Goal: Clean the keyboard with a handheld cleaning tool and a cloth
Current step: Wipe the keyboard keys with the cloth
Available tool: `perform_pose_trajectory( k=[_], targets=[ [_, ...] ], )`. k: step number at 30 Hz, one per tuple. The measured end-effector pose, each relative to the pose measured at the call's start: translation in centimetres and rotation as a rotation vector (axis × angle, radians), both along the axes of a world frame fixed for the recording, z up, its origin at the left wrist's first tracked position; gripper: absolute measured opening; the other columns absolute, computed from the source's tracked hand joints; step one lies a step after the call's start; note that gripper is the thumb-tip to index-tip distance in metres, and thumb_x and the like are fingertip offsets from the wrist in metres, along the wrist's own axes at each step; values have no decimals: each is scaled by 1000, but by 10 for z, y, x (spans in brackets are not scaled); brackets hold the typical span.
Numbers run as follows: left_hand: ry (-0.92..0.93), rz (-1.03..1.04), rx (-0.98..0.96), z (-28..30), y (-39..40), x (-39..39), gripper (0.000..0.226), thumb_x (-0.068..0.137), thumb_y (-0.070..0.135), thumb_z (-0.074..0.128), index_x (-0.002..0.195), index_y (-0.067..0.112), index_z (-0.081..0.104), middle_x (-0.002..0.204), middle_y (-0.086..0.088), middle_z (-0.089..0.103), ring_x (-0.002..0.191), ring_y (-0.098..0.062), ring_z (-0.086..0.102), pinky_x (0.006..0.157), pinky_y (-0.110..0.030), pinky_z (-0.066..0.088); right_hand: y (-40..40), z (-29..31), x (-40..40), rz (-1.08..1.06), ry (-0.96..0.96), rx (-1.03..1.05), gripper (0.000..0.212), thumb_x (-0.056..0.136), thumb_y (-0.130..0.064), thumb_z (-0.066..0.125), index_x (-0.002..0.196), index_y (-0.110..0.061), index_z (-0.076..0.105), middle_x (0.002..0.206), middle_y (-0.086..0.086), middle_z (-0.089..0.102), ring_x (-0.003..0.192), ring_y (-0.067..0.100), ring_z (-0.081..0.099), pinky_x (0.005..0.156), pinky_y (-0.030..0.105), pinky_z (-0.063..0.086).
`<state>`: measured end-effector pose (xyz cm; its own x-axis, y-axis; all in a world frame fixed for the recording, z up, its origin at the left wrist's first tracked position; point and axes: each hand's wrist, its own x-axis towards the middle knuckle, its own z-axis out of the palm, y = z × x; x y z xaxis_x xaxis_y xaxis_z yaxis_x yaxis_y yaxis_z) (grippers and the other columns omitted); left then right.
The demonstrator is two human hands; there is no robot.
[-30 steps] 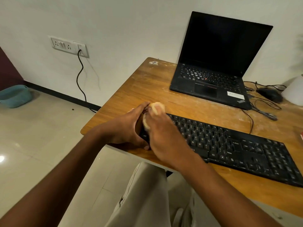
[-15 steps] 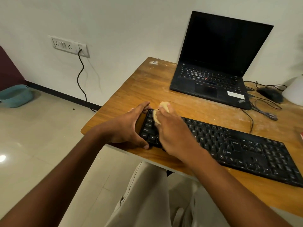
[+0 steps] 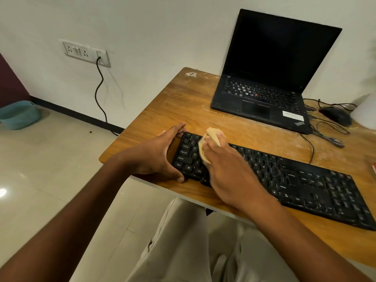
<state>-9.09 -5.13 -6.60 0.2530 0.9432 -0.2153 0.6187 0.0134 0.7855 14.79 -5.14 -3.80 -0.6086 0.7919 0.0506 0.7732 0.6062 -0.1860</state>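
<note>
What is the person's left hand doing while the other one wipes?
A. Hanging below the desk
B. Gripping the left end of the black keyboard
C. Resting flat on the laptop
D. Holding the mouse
B: the left hand wraps around the left end of the keyboard, thumb at the near edge and fingers at the far corner, while the right hand presses a bunched beige cloth on the keys.

The keyboard point(image 3: 284, 180) shows Caps Lock, Shift, Ctrl and Alt keys — the laptop point(image 3: 264, 86) palmrest reads ThinkPad.
</note>
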Motion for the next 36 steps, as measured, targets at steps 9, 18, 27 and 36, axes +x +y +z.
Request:
perform_pose_trajectory(
  k=[9,18,27,36],
  targets=[
    [32,-18,19,3,-1,1,149,55,33,101,160,46,-3,157,24,28,140,-9,38,112,-27,40,-37,-13,-4,222,45,-56,56,108,-21,39,162,-19,25,171,-6,15,156,10,-14,127,35,3],
    [304,-64,55,27,-5,25,150,59,48,96,161,38,-14,171,7,7,156,-23,3,123,-40,4,-44,11,62,-16,111,-182,61,111,-27,38,158,-40,1,147,-44,-22,138,-21,-28,124,22,-1],
    [520,-268,133,32,17,80,143,62,73,83,163,28,-9,172,5,-3,156,-12,-11,120,-52,-26,3,17,88,-125,186,-5,56,109,-26,42,162,-27,24,168,-16,16,153,-5,-9,120,20,3],
    [533,-254,144,32,19,86,140,61,74,83,163,29,-2,171,6,7,157,-11,-4,117,-45,-29,11,-9,37,-122,84,-11,56,110,-35,33,160,-11,26,170,4,18,158,20,-5,127,39,7]
  ],
)
